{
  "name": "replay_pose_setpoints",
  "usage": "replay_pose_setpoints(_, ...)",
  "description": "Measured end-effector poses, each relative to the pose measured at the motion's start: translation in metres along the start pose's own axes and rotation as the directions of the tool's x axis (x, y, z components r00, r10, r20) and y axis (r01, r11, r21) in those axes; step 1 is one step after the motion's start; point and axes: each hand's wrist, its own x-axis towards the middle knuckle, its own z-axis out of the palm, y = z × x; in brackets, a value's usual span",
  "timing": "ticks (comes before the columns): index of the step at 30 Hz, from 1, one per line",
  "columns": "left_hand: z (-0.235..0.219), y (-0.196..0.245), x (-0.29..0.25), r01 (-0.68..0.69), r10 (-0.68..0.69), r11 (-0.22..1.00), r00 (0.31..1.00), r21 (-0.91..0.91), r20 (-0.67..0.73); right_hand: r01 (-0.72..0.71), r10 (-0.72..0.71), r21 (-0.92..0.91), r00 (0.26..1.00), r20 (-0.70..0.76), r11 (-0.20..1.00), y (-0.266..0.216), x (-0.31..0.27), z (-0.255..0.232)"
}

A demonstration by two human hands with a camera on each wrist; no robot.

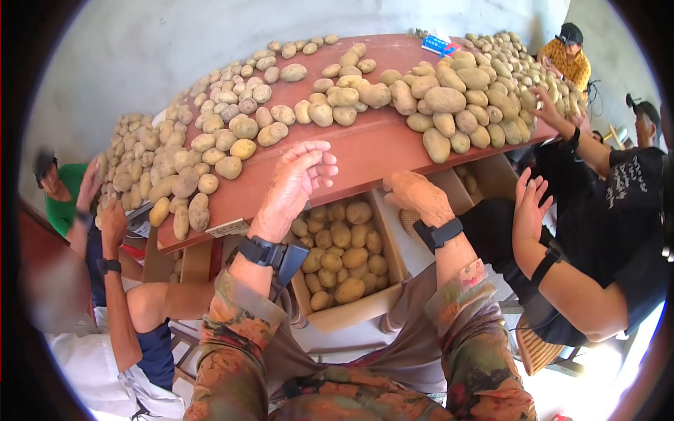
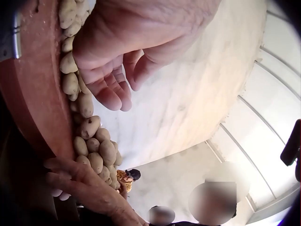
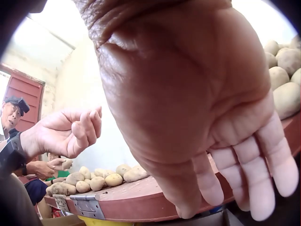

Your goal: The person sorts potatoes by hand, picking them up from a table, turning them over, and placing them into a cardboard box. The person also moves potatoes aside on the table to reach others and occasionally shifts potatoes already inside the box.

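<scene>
My left hand (image 1: 300,181) is raised at the front edge of the red table (image 1: 379,144), its fingers loosely bent and nothing in them. To its right, my right hand (image 1: 421,198) hangs palm down at the same edge, also holding nothing. In the right wrist view the fingers (image 3: 258,176) of the right hand are nearly straight. Beneath and between both hands stands a cardboard box (image 1: 358,314) with potatoes (image 1: 342,247) inside. On the tabletop, loose potatoes (image 1: 344,97) lie in a row beyond the hands, and a bigger heap (image 1: 456,98) rises to the right.
More potatoes (image 1: 168,165) cover the table's left end. Another box (image 1: 497,175) stands under the right side. A blue packet (image 1: 439,46) lies at the back. People sit close on both sides, with a neighbour's hand (image 1: 530,203) on the right. Metal hinges (image 3: 89,207) show along the table edge.
</scene>
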Motion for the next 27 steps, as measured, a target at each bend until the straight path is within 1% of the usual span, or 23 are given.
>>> replay_pose_setpoints(1,-0.003,0.000,0.000,0.001,-0.001,1.000,1.000,-0.010,-0.004,0.006,-0.006,-0.022,1.000,0.019,1.000,0.003,0.005,0.004)
replay_pose_setpoints(3,-0.010,0.001,-0.006,-0.008,0.006,0.999,0.999,-0.040,-0.036,0.084,-0.083,-0.096,0.996,0.020,0.992,0.001,0.009,0.010)
replay_pose_setpoints(5,-0.014,0.011,-0.010,-0.040,0.036,0.997,0.998,-0.062,-0.060,0.137,-0.141,-0.171,0.990,-0.015,0.976,0.000,0.011,0.011)
replay_pose_setpoints(8,-0.025,0.014,-0.017,-0.053,0.048,0.997,0.993,-0.048,-0.103,0.066,-0.053,-0.155,0.995,0.085,0.986,-0.023,0.006,-0.005)
replay_pose_setpoints(9,-0.027,0.015,-0.021,-0.043,0.043,0.999,0.990,-0.003,-0.137,0.016,-0.002,-0.171,0.997,0.080,0.985,-0.016,0.013,0.004)
replay_pose_setpoints(12,-0.029,0.019,-0.027,-0.042,0.044,0.999,0.988,0.021,-0.145,0.046,-0.053,-0.196,0.998,-0.028,0.980,-0.019,0.001,-0.009)
replay_pose_setpoints(13,-0.031,0.019,-0.027,-0.057,0.060,0.998,0.986,0.023,-0.155,0.043,-0.046,-0.191,0.999,-0.011,0.981,-0.020,0.000,-0.015)
replay_pose_setpoints(14,-0.032,0.019,-0.027,-0.071,0.074,0.997,0.986,0.031,-0.151,0.018,-0.023,-0.201,0.999,-0.027,0.979,-0.020,-0.004,-0.020)
replay_pose_setpoints(16,-0.036,0.017,-0.026,-0.090,0.095,0.995,0.984,0.044,-0.150,-0.031,0.020,-0.217,0.998,-0.051,0.976,-0.037,-0.017,-0.041)
replay_pose_setpoints(17,-0.037,0.015,-0.026,-0.109,0.112,0.994,0.985,0.030,-0.131,0.000,-0.009,-0.239,0.999,-0.036,0.971,-0.029,-0.015,-0.044)
replay_pose_setpoints(18,-0.037,0.014,-0.026,-0.110,0.114,0.993,0.985,0.043,-0.132,0.003,-0.021,-0.257,0.998,-0.067,0.966,-0.032,-0.022,-0.053)
replay_pose_setpoints(20,-0.034,0.014,-0.026,-0.111,0.119,0.992,0.985,0.066,-0.125,-0.002,-0.039,-0.295,0.990,-0.134,0.955,-0.045,-0.045,-0.077)
replay_pose_setpoints(21,-0.032,0.013,-0.025,-0.115,0.125,0.990,0.985,0.082,-0.121,0.028,-0.081,-0.316,0.984,-0.158,0.948,-0.046,-0.053,-0.084)
replay_pose_setpoints(22,-0.031,0.013,-0.025,-0.117,0.128,0.988,0.985,0.100,-0.118,0.033,-0.093,-0.323,0.981,-0.172,0.946,-0.051,-0.063,-0.092)
replay_pose_setpoints(24,-0.030,0.012,-0.026,-0.120,0.133,0.986,0.985,0.118,-0.111,0.043,-0.115,-0.331,0.973,-0.200,0.942,-0.064,-0.087,-0.103)
replay_pose_setpoints(25,-0.030,0.012,-0.026,-0.122,0.134,0.986,0.985,0.117,-0.107,0.063,-0.154,-0.364,0.961,-0.229,0.929,-0.070,-0.099,-0.105)
replay_pose_setpoints(27,-0.031,0.010,-0.027,-0.127,0.140,0.985,0.984,0.114,-0.112,0.055,-0.164,-0.387,0.953,-0.255,0.920,-0.090,-0.127,-0.112)
